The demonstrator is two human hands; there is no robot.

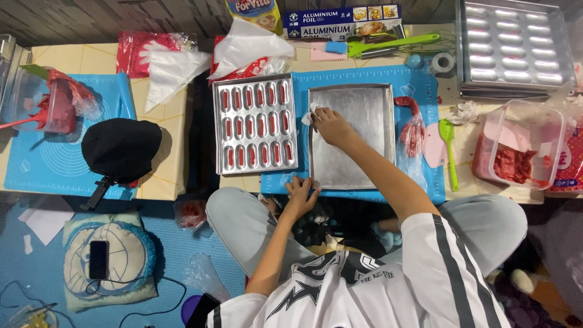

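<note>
Item: empty metal baking tray, rectangular, lying flat on a blue mat on the tabletop. We see its long axis running away from us toward the far edge, short sides nearest and farthest.

Right hand: we press it on the tray's far-left inner corner, fingers closed together on a small white wad of paper, which sits just left of the fingertips against the tray wall.

Left hand: fingers spread apart, flat on the near-left corner of the tray, clamping nothing that we can make out.

Left of both hands, just beside the tray: a mould pan with rows of oblong cavities filled red, its long axis also running away from us.

Right of the right hand: a piping bag with red filling, then a green spatula and a clear tub of red mixture.

Beyond the right hand: a box of foil and a green whisk.
</note>
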